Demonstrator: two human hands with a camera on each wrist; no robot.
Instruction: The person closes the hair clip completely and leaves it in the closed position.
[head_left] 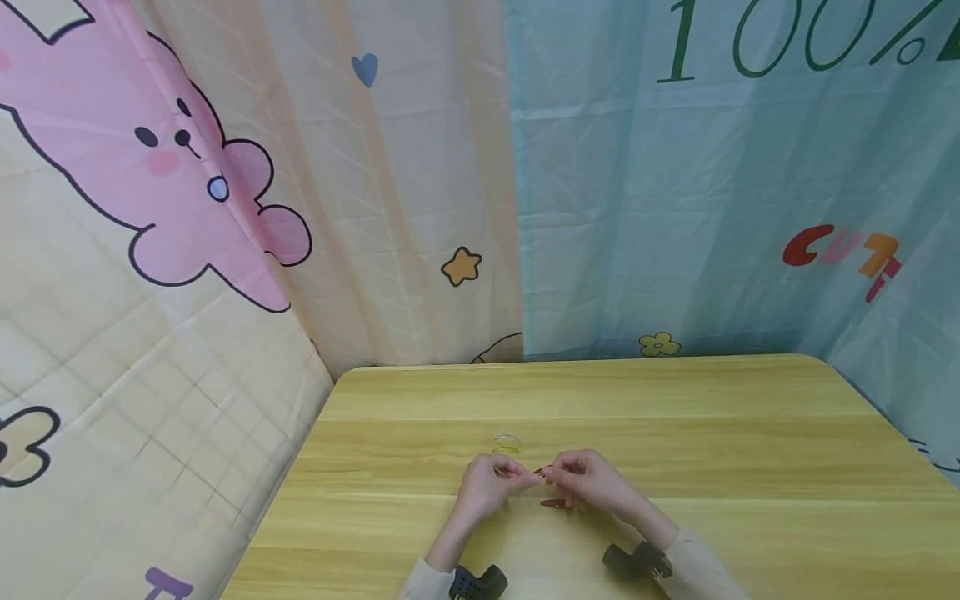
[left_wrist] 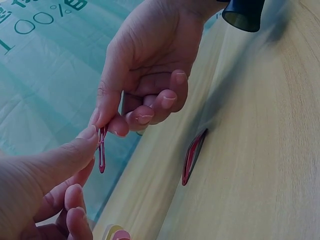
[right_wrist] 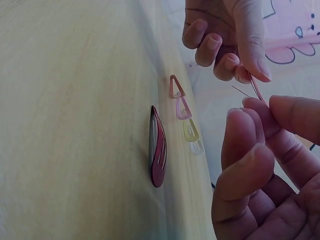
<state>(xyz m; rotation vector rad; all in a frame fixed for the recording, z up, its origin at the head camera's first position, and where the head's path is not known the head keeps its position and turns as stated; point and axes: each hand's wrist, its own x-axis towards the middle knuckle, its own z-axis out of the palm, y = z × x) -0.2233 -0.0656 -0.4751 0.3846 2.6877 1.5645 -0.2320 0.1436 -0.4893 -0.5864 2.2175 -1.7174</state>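
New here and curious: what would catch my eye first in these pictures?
Probably the big pink cartoon animal on the cloth, upper left in the head view. Next, low in the middle, the left hand and right hand both pinch a small red clip above the table.

We see a pale, off-white left sleeve (head_left: 426, 582) and matching right sleeve (head_left: 705, 568). Worn at the wrists are a dark, curved left device (head_left: 478, 585), speckled with small dots, and a dark, tube-like right device (head_left: 632, 562) with a round end.
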